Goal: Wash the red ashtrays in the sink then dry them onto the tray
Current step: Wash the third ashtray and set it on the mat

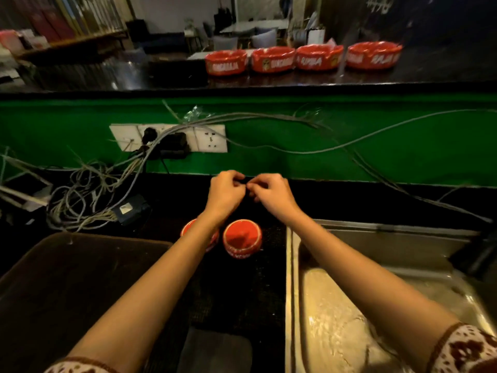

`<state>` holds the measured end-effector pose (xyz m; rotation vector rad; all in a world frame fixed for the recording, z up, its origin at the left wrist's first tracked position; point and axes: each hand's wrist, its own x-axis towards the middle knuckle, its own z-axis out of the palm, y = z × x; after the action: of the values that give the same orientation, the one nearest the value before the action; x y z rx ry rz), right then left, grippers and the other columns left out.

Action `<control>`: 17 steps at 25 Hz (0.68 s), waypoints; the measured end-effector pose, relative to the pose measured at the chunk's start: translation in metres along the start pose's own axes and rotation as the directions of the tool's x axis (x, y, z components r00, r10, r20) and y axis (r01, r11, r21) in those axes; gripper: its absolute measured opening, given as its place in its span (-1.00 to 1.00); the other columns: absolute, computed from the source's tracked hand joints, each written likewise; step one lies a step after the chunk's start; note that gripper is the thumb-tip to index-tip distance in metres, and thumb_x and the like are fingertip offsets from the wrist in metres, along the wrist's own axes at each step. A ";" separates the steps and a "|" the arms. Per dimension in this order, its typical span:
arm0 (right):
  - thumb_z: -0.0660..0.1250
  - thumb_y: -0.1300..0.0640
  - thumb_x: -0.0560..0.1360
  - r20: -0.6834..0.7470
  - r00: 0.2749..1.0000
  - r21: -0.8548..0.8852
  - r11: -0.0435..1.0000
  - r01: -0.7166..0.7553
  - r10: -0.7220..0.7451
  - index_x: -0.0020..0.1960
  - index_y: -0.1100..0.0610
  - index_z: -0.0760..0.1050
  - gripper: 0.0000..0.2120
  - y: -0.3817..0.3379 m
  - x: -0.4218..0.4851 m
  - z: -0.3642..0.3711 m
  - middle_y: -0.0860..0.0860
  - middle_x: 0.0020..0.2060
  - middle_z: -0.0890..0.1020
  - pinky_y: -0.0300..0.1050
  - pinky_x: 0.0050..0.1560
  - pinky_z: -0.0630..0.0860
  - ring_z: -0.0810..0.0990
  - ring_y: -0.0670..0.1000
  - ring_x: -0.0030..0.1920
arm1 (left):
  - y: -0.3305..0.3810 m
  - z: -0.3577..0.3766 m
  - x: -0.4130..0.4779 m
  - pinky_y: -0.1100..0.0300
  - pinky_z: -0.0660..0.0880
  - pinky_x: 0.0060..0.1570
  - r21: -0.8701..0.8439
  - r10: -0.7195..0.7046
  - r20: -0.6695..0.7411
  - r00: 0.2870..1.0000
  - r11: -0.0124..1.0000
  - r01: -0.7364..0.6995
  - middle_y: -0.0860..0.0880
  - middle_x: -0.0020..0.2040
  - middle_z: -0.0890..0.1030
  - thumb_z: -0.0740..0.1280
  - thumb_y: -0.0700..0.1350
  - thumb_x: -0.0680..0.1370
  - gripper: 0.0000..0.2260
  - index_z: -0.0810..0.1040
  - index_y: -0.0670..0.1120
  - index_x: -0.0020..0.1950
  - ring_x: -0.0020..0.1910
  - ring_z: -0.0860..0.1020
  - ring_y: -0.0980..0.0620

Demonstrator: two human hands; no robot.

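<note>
Two red ashtrays lie upside down on a black mat (255, 292) between a tray and the sink. One ashtray (242, 238) is in full view. The other ashtray (188, 228) is partly hidden under my left forearm. My left hand (224, 193) and my right hand (271, 195) hover together above the black counter behind them, fingers curled, fingertips touching each other. I see nothing held between them. Several more red ashtrays (273, 60) stand upright in a row on the raised bar top at the back.
A dark brown tray (67, 278) lies at the left. A steel sink (289, 292) with a wet basin is at the right, a dark fitting (481, 254) at its far side. Tangled cables (88, 200) and a socket panel (172, 138) are on the green wall.
</note>
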<state>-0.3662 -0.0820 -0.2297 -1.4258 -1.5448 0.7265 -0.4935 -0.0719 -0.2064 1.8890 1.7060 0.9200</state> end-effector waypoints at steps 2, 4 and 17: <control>0.39 0.20 0.43 -0.161 0.984 -0.009 0.997 0.075 -0.076 -0.14 0.16 0.66 -0.92 -0.018 0.009 -0.054 0.00 -0.33 0.64 -0.04 -0.17 0.56 0.59 -0.07 -0.34 | 0.055 -0.004 0.015 0.18 0.48 0.09 -0.043 0.180 -0.006 0.984 0.983 -0.180 -0.18 0.01 0.67 0.34 -0.28 0.44 -0.73 0.63 -0.21 0.12 0.04 0.62 -0.07; 0.40 0.15 0.41 -0.335 0.932 -0.071 0.990 0.123 -0.140 -0.19 0.13 0.64 -0.93 -0.034 0.019 -0.113 0.03 -0.36 0.64 -0.02 -0.20 0.56 0.63 0.01 -0.31 | 0.111 -0.006 0.032 0.25 0.46 0.04 -0.048 0.336 -0.017 0.942 0.941 -0.336 -0.15 -0.02 0.68 0.36 -0.27 0.43 -0.73 0.63 -0.19 0.13 -0.02 0.63 -0.03; 0.44 -0.11 0.37 -0.435 0.881 -0.550 0.829 -0.096 -0.187 0.07 0.16 0.50 -0.57 -0.031 0.127 -0.334 0.12 0.00 0.61 0.05 0.01 0.49 0.54 0.17 0.08 | 0.296 0.046 0.177 -0.07 0.29 0.33 0.371 0.521 0.232 0.821 0.733 -0.570 -0.14 0.33 0.48 0.47 0.12 0.38 -0.31 0.31 -0.09 0.41 0.31 0.41 -0.15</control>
<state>-0.0773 -0.0115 -0.0292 -1.8120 -1.4356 -0.1541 -0.2504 0.0635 0.0030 2.7815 1.3655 0.6316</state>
